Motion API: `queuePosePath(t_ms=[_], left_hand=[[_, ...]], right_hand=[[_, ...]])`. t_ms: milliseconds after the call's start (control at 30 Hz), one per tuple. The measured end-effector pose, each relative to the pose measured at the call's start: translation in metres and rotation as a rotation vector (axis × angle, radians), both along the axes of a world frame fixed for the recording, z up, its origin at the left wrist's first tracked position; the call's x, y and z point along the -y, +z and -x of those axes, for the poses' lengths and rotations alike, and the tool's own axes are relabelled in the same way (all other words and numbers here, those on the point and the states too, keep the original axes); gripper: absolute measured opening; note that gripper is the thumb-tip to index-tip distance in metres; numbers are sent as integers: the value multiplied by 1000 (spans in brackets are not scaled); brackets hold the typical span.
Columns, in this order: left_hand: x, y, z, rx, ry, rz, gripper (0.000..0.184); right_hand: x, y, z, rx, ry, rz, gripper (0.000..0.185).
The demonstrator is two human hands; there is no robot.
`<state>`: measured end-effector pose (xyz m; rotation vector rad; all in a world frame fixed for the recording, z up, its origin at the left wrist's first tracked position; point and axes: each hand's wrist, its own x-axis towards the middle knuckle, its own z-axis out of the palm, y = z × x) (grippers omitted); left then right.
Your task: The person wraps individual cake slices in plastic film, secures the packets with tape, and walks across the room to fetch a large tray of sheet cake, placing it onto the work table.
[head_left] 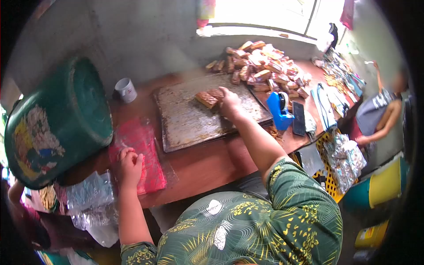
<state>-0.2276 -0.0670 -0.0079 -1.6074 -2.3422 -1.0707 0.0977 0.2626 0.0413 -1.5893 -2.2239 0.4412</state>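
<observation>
Two brown baked bars [206,100] lie side by side on a worn metal baking tray [181,126]. My right hand [230,105] reaches across the tray, its fingers closed against the right-hand bar. My left hand [129,165] rests over a stack of red printed plastic wrappers [152,170]. Its fingers are curled together, and whatever they may pinch is hidden. A clear plastic sheet sticks out from beside the wrappers.
Behind the tray rises a big pile of wrapped bars [267,66]. A blue tape dispenser [279,110] and a phone [298,119] stand right of it. Left are a white mug [126,90] and a large green tub [57,123]. Another person [380,112] stands far right.
</observation>
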Motion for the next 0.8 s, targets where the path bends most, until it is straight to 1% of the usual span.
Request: queuePosePath(t_ms=[33, 67, 100, 133, 167, 200, 267, 300, 367, 400, 500, 533, 633, 700, 767, 800], left_hand=[[2, 9, -7, -38, 5, 12, 29], [3, 19, -15, -76, 5, 26, 27], [4, 30, -25, -112, 0, 38, 26], [6, 46, -37, -172, 10, 58, 25], [6, 43, -34, -139, 11, 44, 24], [5, 36, -28, -108, 12, 27, 24], [1, 20, -15, -37, 6, -8, 22], [0, 11, -8, 6, 0, -25, 19], [-2, -2, 3, 90, -2, -56, 16], [-4, -7, 8, 132, 1, -69, 14], [-2, -5, 14, 194, -42, -49, 14], [-3, -4, 16, 203, -67, -32, 14], [-5, -8, 18, 449, -94, -13, 16], [-6, -17, 38, 306, -123, 46, 17], [-9, -12, 55, 123, -198, 98, 17], [-12, -5, 53, 243, -70, 117, 20]], right_hand=[[1, 1, -1, 21, -12, -50, 61], [-6, -11, 0, 7, -21, -89, 64], [-6, -18, -2, 10, -9, -237, 66], [-9, -16, -6, 16, -7, -204, 67], [-12, -14, -12, 21, -7, -171, 68], [-13, -12, -18, -29, -8, -184, 68], [-12, -12, -33, -136, -15, -208, 67], [-11, -18, -43, -242, -3, -263, 65], [32, 12, -61, -468, 22, -92, 64], [8, -32, -76, -766, 148, -6, 63], [71, -16, -112, -1031, 167, 242, 59], [84, -23, -125, -1134, 198, 323, 58], [117, -34, -158, -1427, 262, 551, 56], [137, -31, -168, -1610, 275, 687, 55], [138, -44, -180, -1637, 313, 720, 52], [137, -45, -184, -1664, 341, 738, 51]])
